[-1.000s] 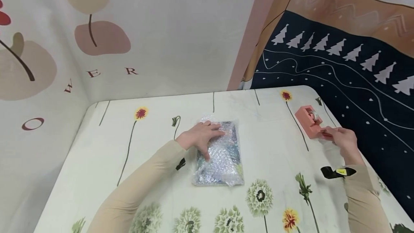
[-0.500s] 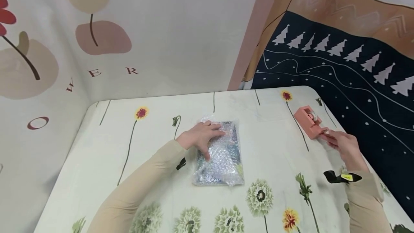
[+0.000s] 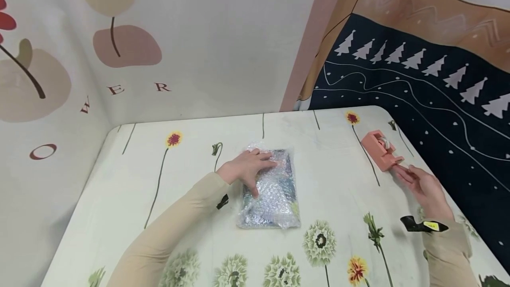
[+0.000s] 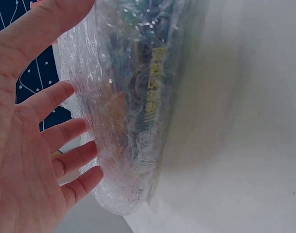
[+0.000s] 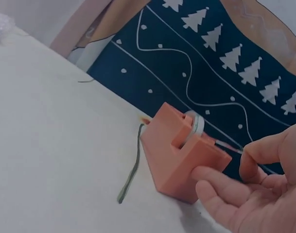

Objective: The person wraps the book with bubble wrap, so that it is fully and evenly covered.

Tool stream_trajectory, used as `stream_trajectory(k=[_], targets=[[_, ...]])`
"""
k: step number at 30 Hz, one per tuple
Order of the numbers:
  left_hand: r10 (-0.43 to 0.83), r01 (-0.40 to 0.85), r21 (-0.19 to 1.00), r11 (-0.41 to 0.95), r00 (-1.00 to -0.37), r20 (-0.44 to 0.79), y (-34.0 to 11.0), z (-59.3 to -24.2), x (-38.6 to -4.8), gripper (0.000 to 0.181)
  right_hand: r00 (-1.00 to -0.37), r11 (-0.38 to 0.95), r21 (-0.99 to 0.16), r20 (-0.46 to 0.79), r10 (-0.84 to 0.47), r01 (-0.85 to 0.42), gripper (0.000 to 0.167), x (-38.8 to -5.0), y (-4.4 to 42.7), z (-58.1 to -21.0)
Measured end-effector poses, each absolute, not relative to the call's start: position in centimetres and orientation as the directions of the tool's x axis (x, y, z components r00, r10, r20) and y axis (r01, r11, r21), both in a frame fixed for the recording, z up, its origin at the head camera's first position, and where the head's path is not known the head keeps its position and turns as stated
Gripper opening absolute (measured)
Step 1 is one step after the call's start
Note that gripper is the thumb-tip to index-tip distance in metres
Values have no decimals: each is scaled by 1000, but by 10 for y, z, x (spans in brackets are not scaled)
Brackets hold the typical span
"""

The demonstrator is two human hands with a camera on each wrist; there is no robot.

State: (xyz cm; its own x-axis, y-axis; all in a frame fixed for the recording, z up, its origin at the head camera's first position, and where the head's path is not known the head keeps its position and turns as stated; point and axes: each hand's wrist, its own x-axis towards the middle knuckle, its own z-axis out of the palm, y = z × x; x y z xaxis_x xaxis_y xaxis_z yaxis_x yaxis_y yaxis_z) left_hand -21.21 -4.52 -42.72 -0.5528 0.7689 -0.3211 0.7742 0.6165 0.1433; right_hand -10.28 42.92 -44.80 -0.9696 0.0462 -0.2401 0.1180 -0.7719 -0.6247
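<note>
A bubble-wrapped flat package (image 3: 275, 203) lies at the middle of the table. On its upper left part rests my left hand (image 3: 249, 169), fingers spread; the left wrist view shows the fingertips against the clear wrap (image 4: 133, 121) and yellow print beneath it. A pink tape dispenser (image 3: 378, 149) with a roll of tape (image 5: 199, 127) stands near the far right edge. At its near end, my right hand (image 3: 428, 191) pinches a thin strip of tape between thumb and forefinger, as the right wrist view shows, while the lower fingers (image 5: 223, 187) touch the dispenser's side.
A flower-printed cloth (image 3: 191, 242) covers the table. Behind it hangs a pale curtain (image 3: 215, 56), and to the right a dark blue cloth with white trees (image 3: 422, 101). Black straps sit at both wrists.
My right hand has moved a little down and to the right, and its fingers have opened out somewhat beside the dispenser. The dispenser has shifted very slightly left. My left hand stays put.
</note>
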Motion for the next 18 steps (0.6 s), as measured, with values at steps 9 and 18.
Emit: stream_trajectory(k=[9,18], targets=[[770,777,139,614,-551,-320,-45,-428,-213,110,-991,-886,-454,-124,-42,94,30,-99,434,-468],[769,776,138,615,-552,-323,-45,-429,-213,110,-986,-886,-454,-166,-22,97,26,-99,437,-477]])
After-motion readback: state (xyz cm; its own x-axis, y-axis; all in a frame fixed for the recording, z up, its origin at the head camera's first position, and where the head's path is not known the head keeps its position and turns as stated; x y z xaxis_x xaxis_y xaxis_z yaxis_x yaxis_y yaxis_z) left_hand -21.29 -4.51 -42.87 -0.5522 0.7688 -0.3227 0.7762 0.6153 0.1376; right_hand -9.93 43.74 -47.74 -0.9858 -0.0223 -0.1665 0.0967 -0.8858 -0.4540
